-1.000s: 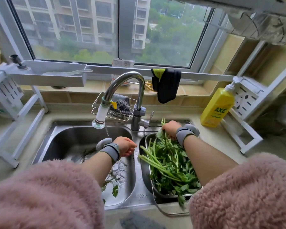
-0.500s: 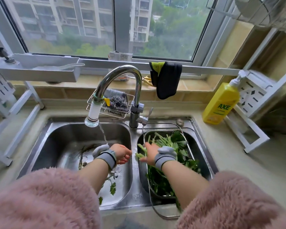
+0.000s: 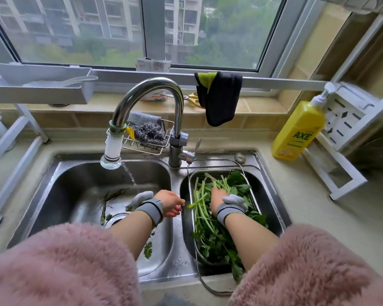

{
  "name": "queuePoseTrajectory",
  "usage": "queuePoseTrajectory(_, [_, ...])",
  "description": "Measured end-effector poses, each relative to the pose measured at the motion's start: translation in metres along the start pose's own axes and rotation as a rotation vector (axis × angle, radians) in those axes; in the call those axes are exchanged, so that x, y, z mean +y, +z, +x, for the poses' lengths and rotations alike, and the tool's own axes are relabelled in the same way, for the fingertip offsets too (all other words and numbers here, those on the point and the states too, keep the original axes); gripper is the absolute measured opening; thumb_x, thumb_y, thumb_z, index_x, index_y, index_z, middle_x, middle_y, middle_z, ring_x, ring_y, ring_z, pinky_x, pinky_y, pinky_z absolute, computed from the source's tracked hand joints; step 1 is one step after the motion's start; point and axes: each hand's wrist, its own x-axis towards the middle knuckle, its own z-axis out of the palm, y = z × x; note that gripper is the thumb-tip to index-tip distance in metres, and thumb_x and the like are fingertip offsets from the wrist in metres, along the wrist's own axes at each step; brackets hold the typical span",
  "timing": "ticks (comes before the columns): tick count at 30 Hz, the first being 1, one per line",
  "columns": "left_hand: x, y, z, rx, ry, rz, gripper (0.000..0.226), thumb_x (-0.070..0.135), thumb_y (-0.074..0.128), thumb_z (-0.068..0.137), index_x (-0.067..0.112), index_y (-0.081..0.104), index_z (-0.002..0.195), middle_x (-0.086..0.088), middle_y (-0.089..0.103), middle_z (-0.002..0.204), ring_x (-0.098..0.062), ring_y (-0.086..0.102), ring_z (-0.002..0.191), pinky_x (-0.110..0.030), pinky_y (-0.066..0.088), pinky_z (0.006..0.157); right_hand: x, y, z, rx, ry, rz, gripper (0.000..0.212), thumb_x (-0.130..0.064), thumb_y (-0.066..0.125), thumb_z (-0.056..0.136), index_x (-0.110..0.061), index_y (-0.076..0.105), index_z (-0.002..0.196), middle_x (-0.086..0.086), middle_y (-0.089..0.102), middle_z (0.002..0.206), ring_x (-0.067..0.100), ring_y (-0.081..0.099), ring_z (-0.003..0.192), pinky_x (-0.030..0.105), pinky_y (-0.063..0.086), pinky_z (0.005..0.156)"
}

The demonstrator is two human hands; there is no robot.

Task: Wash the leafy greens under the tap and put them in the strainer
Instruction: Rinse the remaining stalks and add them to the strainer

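Observation:
A pile of leafy greens (image 3: 210, 235) lies in the metal strainer (image 3: 251, 195), which sits in the right basin. My right hand (image 3: 217, 198) rests on the stems near the strainer's far end, its fingertips buried among them, so any grip is hidden. My left hand (image 3: 170, 203) hovers over the left basin (image 3: 75, 184) beside the divider, fingers loosely curled and holding nothing. The tap (image 3: 150, 85) runs a thin stream into the left basin, behind my left hand. A few loose leaves (image 3: 148, 249) and stems (image 3: 111, 195) lie on that basin's floor.
A yellow soap bottle (image 3: 299, 131) stands on the counter at the right, next to a white rack (image 3: 341, 164). A wire caddy with a steel scourer (image 3: 149, 133) hangs behind the tap. A dark cloth (image 3: 221, 98) hangs from the window rail.
My right hand left the strainer's far end, swung to the stems at its left side, then settled on the greens in the middle. My left hand stayed near the divider.

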Motion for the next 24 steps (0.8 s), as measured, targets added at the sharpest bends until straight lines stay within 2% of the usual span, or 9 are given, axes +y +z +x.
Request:
queuePoseTrajectory(2, [-0.003, -0.001, 0.001, 0.002, -0.007, 0.001, 0.019, 0.005, 0.056, 0.09, 0.006, 0.053, 0.071, -0.009, 0.051, 0.064, -0.015, 0.046, 0.054, -0.017, 0.044, 0.049, -0.005, 0.013, 0.012, -0.085, -0.051, -0.103, 0.034, -0.012, 0.033, 0.094, -0.013, 0.043, 0.126, 0.007, 0.049, 0.131, 0.022, 0.054, 0.113, 0.033, 0.044, 0.092])
queuePoseTrajectory(4, [-0.008, -0.003, 0.0, 0.0, -0.018, 0.002, 0.019, 0.006, 0.057, 0.09, 0.005, 0.054, 0.072, -0.01, 0.051, 0.064, -0.015, 0.046, 0.054, -0.019, 0.044, 0.053, -0.011, 0.017, 0.013, -0.156, -0.041, -0.147, 0.037, -0.02, 0.036, 0.093, -0.012, 0.046, 0.127, 0.009, 0.049, 0.133, 0.027, 0.054, 0.115, 0.035, 0.045, 0.094])
queuePoseTrajectory(7, [-0.012, -0.013, -0.003, 0.02, -0.019, 0.001, 0.015, 0.004, 0.057, 0.089, 0.004, 0.055, 0.074, -0.009, 0.051, 0.062, -0.016, 0.044, 0.051, -0.02, 0.044, 0.052, -0.015, -0.017, -0.01, -0.051, -0.1, 0.034, 0.037, -0.016, 0.042, 0.092, -0.008, 0.051, 0.127, 0.01, 0.056, 0.123, 0.03, 0.056, 0.115, 0.038, 0.046, 0.093])
queuePoseTrajectory(10, [-0.012, -0.028, -0.008, 0.068, 0.0, -0.004, 0.018, 0.0, 0.056, 0.089, 0.005, 0.055, 0.072, -0.01, 0.049, 0.061, -0.016, 0.041, 0.049, -0.018, 0.041, 0.044, -0.012, -0.045, -0.011, 0.122, -0.103, 0.045, 0.03, -0.01, 0.038, 0.092, -0.008, 0.053, 0.119, 0.01, 0.059, 0.116, 0.028, 0.059, 0.106, 0.035, 0.047, 0.085])
queuePoseTrajectory(12, [-0.013, -0.033, -0.009, 0.095, 0.006, -0.005, 0.021, 0.0, 0.056, 0.09, 0.006, 0.053, 0.069, -0.011, 0.048, 0.061, -0.016, 0.04, 0.049, -0.016, 0.039, 0.04, -0.016, -0.053, -0.013, 0.14, -0.134, 0.027, 0.029, -0.007, 0.04, 0.091, -0.008, 0.056, 0.115, 0.01, 0.06, 0.115, 0.03, 0.06, 0.103, 0.038, 0.049, 0.087])
queuePoseTrajectory(15, [-0.01, -0.035, -0.01, 0.101, 0.011, -0.014, 0.021, 0.001, 0.054, 0.09, 0.006, 0.052, 0.07, -0.011, 0.048, 0.061, -0.016, 0.04, 0.049, -0.015, 0.039, 0.04, -0.026, -0.043, -0.015, 0.108, -0.372, 0.005, 0.03, -0.012, 0.046, 0.092, -0.018, 0.055, 0.12, 0.006, 0.052, 0.123, 0.028, 0.055, 0.109, 0.039, 0.046, 0.094])
queuePoseTrajectory(18, [-0.014, -0.034, -0.012, 0.086, 0.012, -0.021, 0.021, 0.001, 0.054, 0.09, 0.006, 0.052, 0.07, -0.011, 0.047, 0.06, -0.017, 0.039, 0.048, -0.017, 0.038, 0.042, -0.04, -0.022, -0.018, 0.036, -0.53, 0.02, 0.029, -0.026, 0.052, 0.093, -0.016, 0.059, 0.119, 0.008, 0.049, 0.122, 0.028, 0.053, 0.112, 0.036, 0.043, 0.096])
queuePoseTrajectory(24, [-0.029, -0.042, -0.013, 0.112, -0.019, -0.052, 0.021, 0.0, 0.055, 0.09, 0.007, 0.049, 0.071, -0.011, 0.048, 0.06, -0.014, 0.039, 0.044, -0.014, 0.037, 0.039, -0.052, -0.012, -0.017, 0.061, -0.428, 0.094, 0.028, -0.015, 0.046, 0.093, -0.014, 0.063, 0.114, 0.009, 0.061, 0.12, 0.028, 0.058, 0.108, 0.029, 0.045, 0.088])
